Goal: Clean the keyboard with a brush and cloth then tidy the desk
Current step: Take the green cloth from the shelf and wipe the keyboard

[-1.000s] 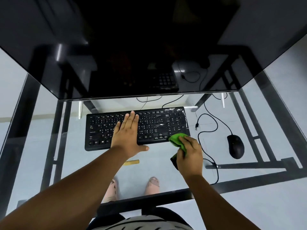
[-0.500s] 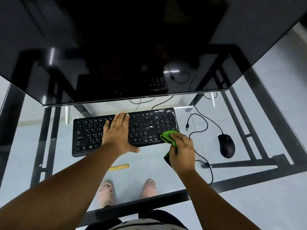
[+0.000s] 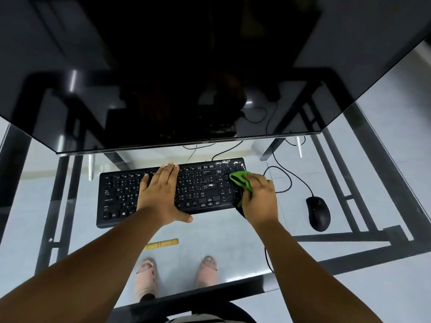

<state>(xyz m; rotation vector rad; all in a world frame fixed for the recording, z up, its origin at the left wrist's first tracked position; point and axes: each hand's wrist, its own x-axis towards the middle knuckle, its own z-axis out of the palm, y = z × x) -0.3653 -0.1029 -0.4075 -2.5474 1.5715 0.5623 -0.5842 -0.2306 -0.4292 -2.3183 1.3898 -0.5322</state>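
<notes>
From my feed, the black Acer keyboard (image 3: 172, 192) lies flat on the glass desk (image 3: 30, 206), towards its rear edge and just in front of the dark monitor (image 3: 210, 66) that overhangs it. The left hand (image 3: 161, 194) rests palm down across the middle keys, fingers straight and together, the thumb spread along the keyboard's near edge; it holds nothing. Nearer me, between the two forearms, a short yellow wooden handle (image 3: 162, 244) lies on the glass; I take it for the brush, though its bristle end is hidden behind the left forearm. Through the glass I see two feet in pale sandals (image 3: 145, 279) on the floor. The right hand (image 3: 260, 197) is at the keyboard's right end, fingers curled round a bunched green cloth (image 3: 241, 180), which it presses on the number pad. Right of it a black cable (image 3: 283, 180) loops across the glass. A black mouse (image 3: 318, 213) sits well apart, near the desk's right edge.
</notes>
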